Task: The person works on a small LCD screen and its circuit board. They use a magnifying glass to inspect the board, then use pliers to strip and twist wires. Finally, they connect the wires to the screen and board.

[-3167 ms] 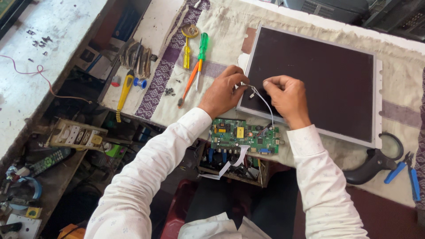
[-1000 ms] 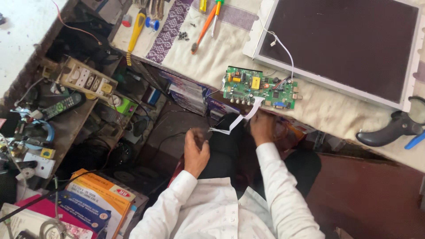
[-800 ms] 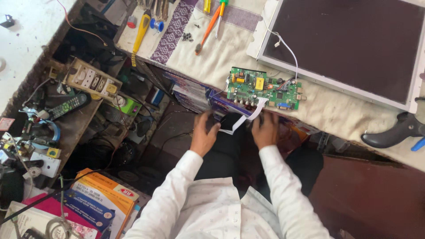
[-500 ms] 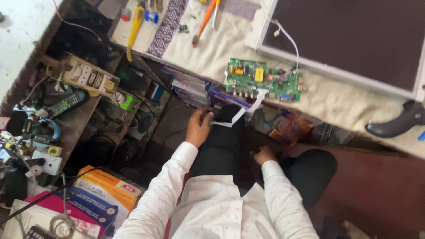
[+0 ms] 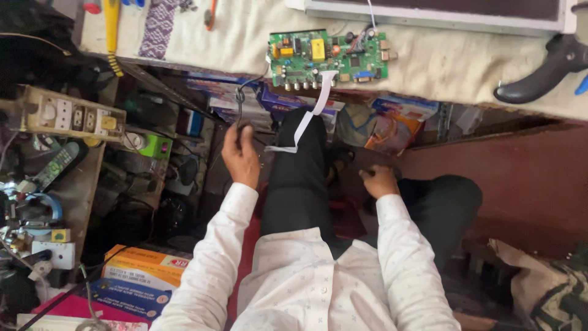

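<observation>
A green circuit board (image 5: 327, 56) lies at the near edge of the cloth-covered bench (image 5: 441, 67), with a white flat ribbon cable (image 5: 309, 113) hanging down from it. My left hand (image 5: 241, 153) is raised below the bench edge, pinching a thin dark cable (image 5: 240, 98) that runs up toward the board. My right hand (image 5: 380, 181) rests low between my knees with its fingers curled; nothing shows in it. The lower edge of a flat display panel (image 5: 435, 11) lies behind the board.
A black-handled tool (image 5: 539, 64) lies at the bench's right. A yellow-handled screwdriver (image 5: 112, 24) lies at the left. A socket strip (image 5: 64, 116), a remote (image 5: 58, 165) and clutter fill the left shelf. Boxes (image 5: 144, 279) sit on the floor.
My hands left the panel's wires on the bench and dropped under its edge. The left hand took up a dark cable; the right sank down between my knees. The view tilted downward.
</observation>
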